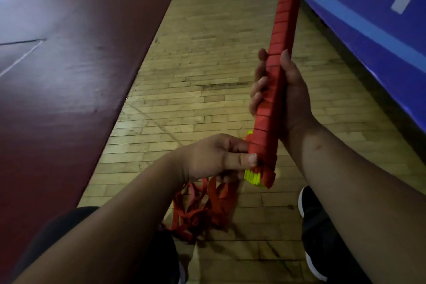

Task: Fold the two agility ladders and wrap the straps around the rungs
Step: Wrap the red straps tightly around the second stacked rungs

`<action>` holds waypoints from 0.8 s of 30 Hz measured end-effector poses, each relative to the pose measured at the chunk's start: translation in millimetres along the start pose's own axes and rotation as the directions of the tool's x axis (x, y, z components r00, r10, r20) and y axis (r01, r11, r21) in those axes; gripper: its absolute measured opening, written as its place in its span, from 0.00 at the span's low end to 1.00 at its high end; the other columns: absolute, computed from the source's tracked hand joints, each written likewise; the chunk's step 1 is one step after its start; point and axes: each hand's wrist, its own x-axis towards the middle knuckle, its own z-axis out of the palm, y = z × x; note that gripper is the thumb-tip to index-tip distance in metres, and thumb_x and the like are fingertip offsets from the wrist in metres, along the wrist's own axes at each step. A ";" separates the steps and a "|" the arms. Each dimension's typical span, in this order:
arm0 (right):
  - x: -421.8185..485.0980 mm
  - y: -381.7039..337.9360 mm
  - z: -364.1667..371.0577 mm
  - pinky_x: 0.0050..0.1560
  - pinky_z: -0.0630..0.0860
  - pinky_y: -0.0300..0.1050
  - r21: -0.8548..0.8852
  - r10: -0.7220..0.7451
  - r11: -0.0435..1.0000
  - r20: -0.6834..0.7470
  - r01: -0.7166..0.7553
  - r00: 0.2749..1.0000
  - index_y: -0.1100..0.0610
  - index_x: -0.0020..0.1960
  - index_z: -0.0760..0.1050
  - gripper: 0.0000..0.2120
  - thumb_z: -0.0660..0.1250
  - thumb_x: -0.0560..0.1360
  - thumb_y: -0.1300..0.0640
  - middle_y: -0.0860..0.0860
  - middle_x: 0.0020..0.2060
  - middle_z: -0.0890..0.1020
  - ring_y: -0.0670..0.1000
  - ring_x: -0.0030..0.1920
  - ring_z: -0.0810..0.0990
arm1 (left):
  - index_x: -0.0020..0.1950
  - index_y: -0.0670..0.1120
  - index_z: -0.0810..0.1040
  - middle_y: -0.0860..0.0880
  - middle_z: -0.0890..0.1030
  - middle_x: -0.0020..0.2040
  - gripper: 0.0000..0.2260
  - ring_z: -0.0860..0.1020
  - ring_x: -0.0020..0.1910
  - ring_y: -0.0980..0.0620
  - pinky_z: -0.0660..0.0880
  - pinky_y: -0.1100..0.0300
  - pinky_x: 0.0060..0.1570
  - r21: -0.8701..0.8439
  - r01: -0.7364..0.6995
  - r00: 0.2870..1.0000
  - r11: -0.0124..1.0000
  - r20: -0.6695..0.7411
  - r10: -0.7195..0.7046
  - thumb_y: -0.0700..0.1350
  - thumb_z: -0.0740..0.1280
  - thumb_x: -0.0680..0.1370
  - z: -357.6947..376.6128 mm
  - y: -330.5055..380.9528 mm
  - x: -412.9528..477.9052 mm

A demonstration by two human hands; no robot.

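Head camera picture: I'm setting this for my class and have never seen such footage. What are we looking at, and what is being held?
No machine here: a person wears a camera on the head, looking down at their own bare arms. The right hand grips the middle of a bundle, yellow rungs wound in red strap. The left hand holds the bundle's lower end. More loose red strap lies on the wooden floor, between a maroon mat and a blue banner.

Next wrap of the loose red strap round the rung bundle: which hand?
Probably the left hand: it pinches the red-strap-wrapped bundle of yellow rungs at its lower end, just above the loose red straps. The right hand grips mid-bundle, steadying it.
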 end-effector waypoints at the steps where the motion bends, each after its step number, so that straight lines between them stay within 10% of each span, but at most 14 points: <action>1: 0.3 -0.3 0.7 0.37 0.80 0.40 -0.038 -0.014 0.999 -0.035 0.013 0.999 0.44 0.71 0.74 0.21 0.68 0.81 0.38 0.44 0.49 0.84 0.41 0.39 0.82 | 0.48 0.46 0.83 0.49 0.81 0.38 0.17 0.77 0.30 0.55 0.73 0.63 0.32 0.054 0.030 1.000 0.998 -0.012 -0.029 0.60 0.71 0.79 -0.6 1.6 -0.4; 20: 14.6 14.4 5.5 0.39 0.82 0.50 -0.535 -0.278 0.843 -0.352 0.051 0.894 0.52 0.63 0.78 0.14 0.75 0.81 0.47 0.55 0.45 0.87 0.53 0.39 0.85 | 0.52 0.46 0.85 0.52 0.89 0.42 0.14 0.87 0.36 0.52 0.83 0.54 0.44 0.477 0.298 0.949 0.827 -0.238 -0.205 0.52 0.65 0.88 -12.8 4.1 -8.1; 24: 20.9 22.9 2.0 0.40 0.82 0.52 -0.578 -0.346 0.813 -0.386 0.068 0.855 0.53 0.61 0.80 0.14 0.76 0.80 0.49 0.56 0.46 0.88 0.55 0.38 0.84 | 0.50 0.48 0.84 0.48 0.87 0.40 0.20 0.86 0.36 0.51 0.85 0.48 0.45 0.571 0.310 0.943 0.760 -0.289 -0.167 0.64 0.68 0.82 -4.7 -1.6 -5.9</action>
